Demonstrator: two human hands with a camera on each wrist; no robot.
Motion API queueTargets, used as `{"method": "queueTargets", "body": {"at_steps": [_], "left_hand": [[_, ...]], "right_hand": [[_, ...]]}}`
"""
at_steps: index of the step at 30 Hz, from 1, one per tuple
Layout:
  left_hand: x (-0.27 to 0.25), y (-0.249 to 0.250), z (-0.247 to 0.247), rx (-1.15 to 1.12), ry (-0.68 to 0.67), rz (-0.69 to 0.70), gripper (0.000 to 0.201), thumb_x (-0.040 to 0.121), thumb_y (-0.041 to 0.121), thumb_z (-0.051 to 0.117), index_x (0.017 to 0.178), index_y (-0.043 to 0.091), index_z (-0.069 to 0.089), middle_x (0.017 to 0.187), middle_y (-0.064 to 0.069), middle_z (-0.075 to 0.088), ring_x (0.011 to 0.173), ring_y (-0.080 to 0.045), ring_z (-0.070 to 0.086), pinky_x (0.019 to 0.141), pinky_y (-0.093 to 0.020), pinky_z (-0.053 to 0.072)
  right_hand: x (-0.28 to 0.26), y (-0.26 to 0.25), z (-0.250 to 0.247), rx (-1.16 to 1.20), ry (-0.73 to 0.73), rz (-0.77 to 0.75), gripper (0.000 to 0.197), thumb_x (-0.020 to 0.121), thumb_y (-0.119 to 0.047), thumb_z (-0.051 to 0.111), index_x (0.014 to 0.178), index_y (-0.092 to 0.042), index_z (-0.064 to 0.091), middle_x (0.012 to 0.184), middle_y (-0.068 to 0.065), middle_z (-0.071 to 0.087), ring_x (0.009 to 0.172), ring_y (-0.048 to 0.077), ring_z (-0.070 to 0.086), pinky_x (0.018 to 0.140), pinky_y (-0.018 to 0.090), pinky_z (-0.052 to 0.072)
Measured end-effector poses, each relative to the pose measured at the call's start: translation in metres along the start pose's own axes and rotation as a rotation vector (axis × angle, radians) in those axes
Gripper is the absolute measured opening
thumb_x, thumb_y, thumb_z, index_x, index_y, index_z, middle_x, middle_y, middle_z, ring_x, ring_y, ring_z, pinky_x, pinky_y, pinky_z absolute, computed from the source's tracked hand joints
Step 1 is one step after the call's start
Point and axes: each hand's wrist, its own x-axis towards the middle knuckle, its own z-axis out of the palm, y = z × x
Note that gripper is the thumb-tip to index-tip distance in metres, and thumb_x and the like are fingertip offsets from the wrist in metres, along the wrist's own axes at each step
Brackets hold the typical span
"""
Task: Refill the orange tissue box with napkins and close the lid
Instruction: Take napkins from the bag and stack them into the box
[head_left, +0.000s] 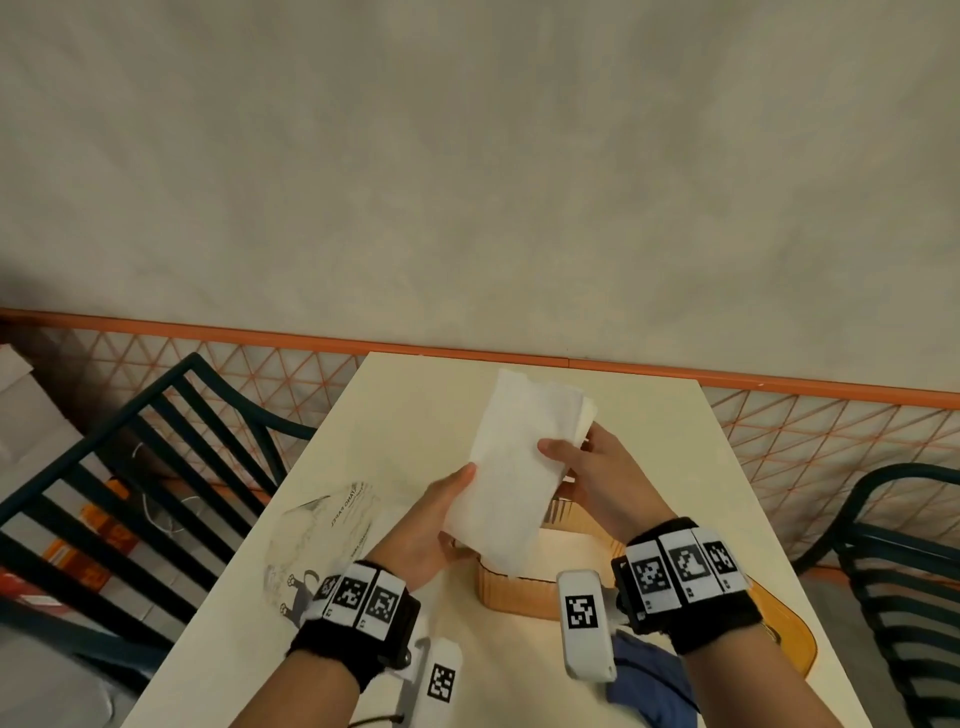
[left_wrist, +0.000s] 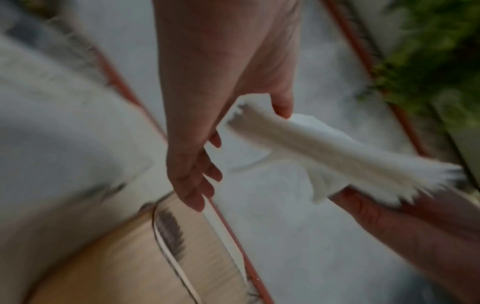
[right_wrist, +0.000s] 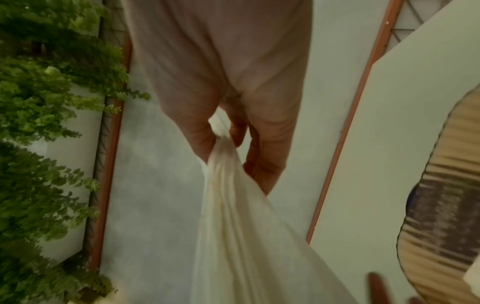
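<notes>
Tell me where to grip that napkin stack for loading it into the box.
Grip the napkin stack across its two long edges near the middle, one hand per side. It is long, floppy and loose-layered, so pinching one end, as the right hand does, probably lets it sag and fan.

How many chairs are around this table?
2. One dark chair stands at the table's left side, another chair at its right. More may sit outside the picture.
</notes>
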Motion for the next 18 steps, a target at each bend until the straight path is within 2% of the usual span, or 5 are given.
{"method": "queueTargets", "body": {"at_steps": [3,7,10,14,18], "left_hand": [[-0.004,-0.016,0.002,-0.223,-0.056,-0.056,0.045,0.089,0.051,0.048,0.120,0.021,0.060,0.112,-0.009,0.071,0.104,-0.029,0.062,0.080,-0.043,0.051],[-0.006,-0.006,0.007,-0.262,-0.023,0.054,0.037,0.089,0.028,0.055,0.123,0.013,0.058,0.118,-0.012,0.068,0.105,-0.027,0.063,0.076,-0.038,0.054],[-0.006,0.009,-0.010,-0.079,0.032,0.175,0.043,0.087,0.025,0.058,0.129,0.018,0.054,0.125,-0.008,0.065,0.113,-0.025,0.061,0.082,-0.040,0.053],[-0.019,0.020,-0.032,0.170,0.147,0.252,0.029,0.086,0.028,0.064,0.115,0.026,0.060,0.116,-0.001,0.068,0.109,-0.021,0.063,0.093,-0.043,0.050],[-0.029,0.016,-0.052,0.301,0.295,0.323,0.040,0.077,0.035,0.073,0.113,0.021,0.063,0.111,0.000,0.070,0.105,-0.019,0.064,0.096,-0.038,0.049]], "right_hand": [[0.002,0.005,0.003,0.112,-0.004,-0.006,0.033,0.089,-0.001,0.056,0.120,-0.012,0.053,0.109,0.008,0.067,0.098,0.027,0.065,0.081,0.046,0.056],[-0.003,0.011,-0.002,0.089,-0.023,0.014,0.035,0.084,0.000,0.061,0.117,-0.013,0.054,0.109,0.009,0.067,0.096,0.025,0.067,0.065,0.038,0.058],[0.002,0.012,-0.017,-0.021,0.041,0.037,0.047,0.082,-0.006,0.066,0.125,-0.012,0.048,0.119,0.009,0.060,0.104,0.027,0.062,0.073,0.039,0.058],[0.008,0.026,-0.002,-0.347,-0.086,0.091,0.049,0.081,-0.012,0.067,0.127,-0.014,0.048,0.120,0.003,0.063,0.108,0.024,0.061,0.095,0.046,0.050],[0.013,0.049,0.034,-0.398,-0.109,0.065,0.045,0.083,-0.010,0.060,0.124,-0.018,0.044,0.119,-0.001,0.059,0.111,0.019,0.056,0.098,0.040,0.047]]}}
